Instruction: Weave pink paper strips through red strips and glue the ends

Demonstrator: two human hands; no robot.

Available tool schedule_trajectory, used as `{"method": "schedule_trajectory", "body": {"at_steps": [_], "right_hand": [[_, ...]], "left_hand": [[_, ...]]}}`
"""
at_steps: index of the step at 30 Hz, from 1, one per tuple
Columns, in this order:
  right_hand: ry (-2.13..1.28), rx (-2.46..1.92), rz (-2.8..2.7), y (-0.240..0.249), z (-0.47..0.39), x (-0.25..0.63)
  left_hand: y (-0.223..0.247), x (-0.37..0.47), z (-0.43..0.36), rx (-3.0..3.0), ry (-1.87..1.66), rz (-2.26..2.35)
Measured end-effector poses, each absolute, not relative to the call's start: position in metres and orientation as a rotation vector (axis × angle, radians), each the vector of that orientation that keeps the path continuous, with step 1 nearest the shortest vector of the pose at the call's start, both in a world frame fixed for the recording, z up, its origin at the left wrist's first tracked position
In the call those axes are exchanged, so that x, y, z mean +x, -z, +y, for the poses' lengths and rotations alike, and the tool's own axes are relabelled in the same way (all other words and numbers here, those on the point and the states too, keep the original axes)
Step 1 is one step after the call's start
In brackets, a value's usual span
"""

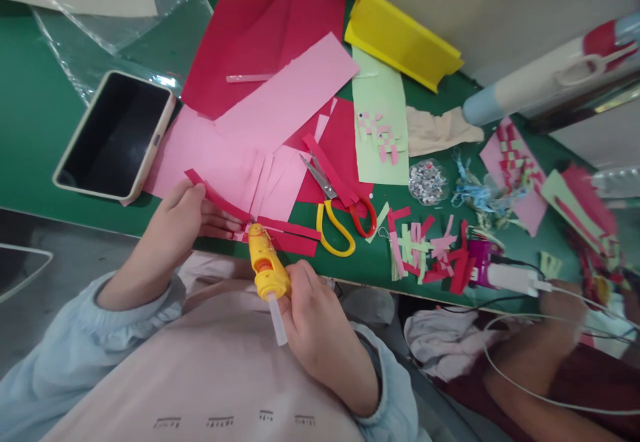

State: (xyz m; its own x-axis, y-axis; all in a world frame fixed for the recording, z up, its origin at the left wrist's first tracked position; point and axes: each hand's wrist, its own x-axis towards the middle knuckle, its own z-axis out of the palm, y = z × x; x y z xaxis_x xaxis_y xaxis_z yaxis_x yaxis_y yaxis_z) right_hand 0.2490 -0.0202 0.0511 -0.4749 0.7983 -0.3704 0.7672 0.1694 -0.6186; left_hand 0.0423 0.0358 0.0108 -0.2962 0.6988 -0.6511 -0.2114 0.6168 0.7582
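My right hand (313, 315) is closed round the handle of a yellow glue gun (265, 262), with a clear glue stick poking out of its back end. The gun's nozzle touches red paper strips (290, 234) near the table's front edge. On the other side, my left hand (183, 219) pinches the upper end of a red strip (217, 199), its other fingers stretched beneath it. Pink paper sheets (225, 155) lie just behind the strips. Scissors (327, 199) with one yellow and one red handle rest to the right, blades apart.
A phone (115, 135) lies at left. Cut strips (425, 249), a dish of beads (427, 182), a green sheet with woven pieces (383, 115) and a yellow folded piece (403, 39) sit to the right. Another person's arm (535, 362) and cables are at lower right.
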Motion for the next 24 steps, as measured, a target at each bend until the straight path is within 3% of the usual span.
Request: {"method": "schedule_trajectory", "body": {"at_steps": [14,24], "right_hand": [[-1.274,-1.501,-2.238,-0.044,-0.015,0.26],[-1.519,-1.386,-1.849,-0.041,-0.013,0.28]], "left_hand": [[-0.008,0.042,0.036,0.433,-0.958,1.655],[-0.01,0.042,0.036,0.45,-0.935,1.677]]}}
